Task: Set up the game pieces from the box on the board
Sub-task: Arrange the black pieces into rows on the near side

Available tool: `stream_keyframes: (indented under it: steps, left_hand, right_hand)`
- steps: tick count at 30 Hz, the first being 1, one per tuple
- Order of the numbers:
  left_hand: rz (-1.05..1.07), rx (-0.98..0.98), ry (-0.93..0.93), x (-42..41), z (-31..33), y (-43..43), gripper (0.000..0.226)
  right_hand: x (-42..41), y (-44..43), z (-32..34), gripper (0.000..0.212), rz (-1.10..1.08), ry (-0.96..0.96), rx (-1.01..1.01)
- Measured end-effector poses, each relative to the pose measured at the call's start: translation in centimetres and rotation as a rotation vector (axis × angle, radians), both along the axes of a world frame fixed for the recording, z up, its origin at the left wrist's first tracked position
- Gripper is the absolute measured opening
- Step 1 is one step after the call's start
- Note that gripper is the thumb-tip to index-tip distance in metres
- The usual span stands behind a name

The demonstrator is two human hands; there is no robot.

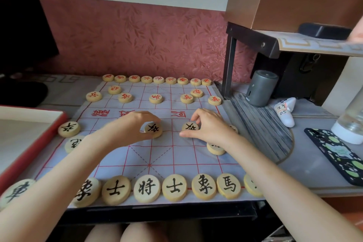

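Note:
A cloth game board (149, 155) with red grid lines lies on the table. Red-lettered wooden discs (158, 79) line its far edge, with more in the rows just in front. Black-lettered discs (147, 188) line the near edge. My left hand (135, 124) pinches a black-lettered disc (154, 129) at the board's middle. My right hand (210, 125) pinches another black-lettered disc (190, 127) just to its right. One black disc (69, 129) sits at the left edge, and another (215, 148) lies partly under my right wrist.
A red-rimmed box (29, 124) stands open at the left. On the right are a grey cylinder (261, 90), a white labelled object (285, 112), a patterned phone (337, 153) and a clear bottle (351, 124). A brown shelf unit (294, 2) overhangs the back right.

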State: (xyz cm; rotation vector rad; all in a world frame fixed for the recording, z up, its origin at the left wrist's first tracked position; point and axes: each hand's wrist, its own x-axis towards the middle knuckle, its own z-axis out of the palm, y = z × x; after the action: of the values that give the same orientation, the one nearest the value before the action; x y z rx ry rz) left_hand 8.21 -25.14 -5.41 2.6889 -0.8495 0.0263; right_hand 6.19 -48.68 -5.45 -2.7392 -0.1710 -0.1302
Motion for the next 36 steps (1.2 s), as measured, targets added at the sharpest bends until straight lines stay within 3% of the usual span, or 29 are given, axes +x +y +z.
stream_keyframes:
  steps: [4, 8, 12, 17, 23, 27, 31, 36]
  left_hand:
    - [-0.055, 0.034, -0.022, 0.1, 0.2, -0.1, 0.04]
    - [-0.004, 0.007, -0.049, 0.1, 0.0, -0.2, 0.038]
    - [0.187, 0.137, -0.172, -0.4, -0.3, -1.5, 0.047]
    - [0.266, 0.154, -0.223, 0.1, -0.4, -2.7, 0.064]
    - [0.122, 0.019, -0.064, 0.0, -0.3, -1.2, 0.066]
    - [-0.016, -0.008, -0.014, -0.1, -0.5, -0.2, 0.053]
    - [-0.018, -0.033, -0.006, 0.1, -0.5, -0.3, 0.052]
    - [0.004, -0.055, 0.004, 0.2, -0.5, -0.8, 0.047]
  right_hand:
    - [0.3, 0.6, -0.4, 0.053, -0.013, -0.024, -0.039]
    - [0.2, 0.5, -0.1, 0.042, 0.029, 0.069, 0.017]
    - [0.1, 0.0, 0.2, 0.054, 0.111, 0.133, -0.114]
    - [-0.2, -0.3, 0.3, 0.053, 0.049, 0.065, 0.115]
    - [0.3, 0.4, -0.5, 0.053, -0.033, 0.03, 0.055]
    - [0.4, 0.2, -0.1, 0.05, 0.031, 0.115, 0.128]
    - [-0.2, -0.3, 0.3, 0.068, 0.081, 0.18, 0.247]
    - [-0.4, -0.7, -0.3, 0.06, 0.029, 0.115, 0.226]
